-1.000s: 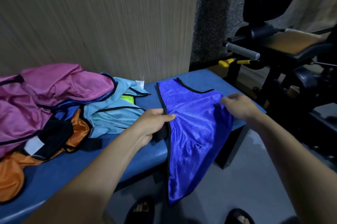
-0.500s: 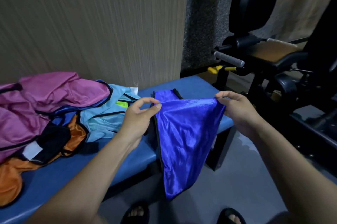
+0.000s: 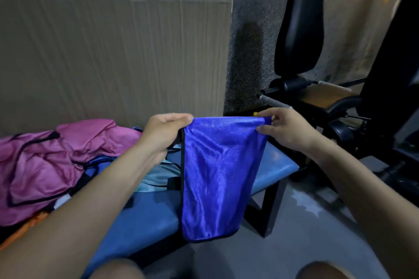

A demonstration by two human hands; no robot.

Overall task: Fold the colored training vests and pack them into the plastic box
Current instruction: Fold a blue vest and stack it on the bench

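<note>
Both hands pinch the blue vest's [image 3: 217, 179] top corners, left hand [image 3: 164, 134] and right hand [image 3: 288, 130]; now lifted off the bench's right end [image 3: 278, 165], hanging folded; packing box unseen.

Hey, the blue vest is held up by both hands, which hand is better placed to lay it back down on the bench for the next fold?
Probably the left hand. It pinches the blue vest right above the blue bench, while the right hand holds its corner near the bench's end.

Blue padded bench [image 3: 145, 217], black gym machine [image 3: 299, 29]
</note>
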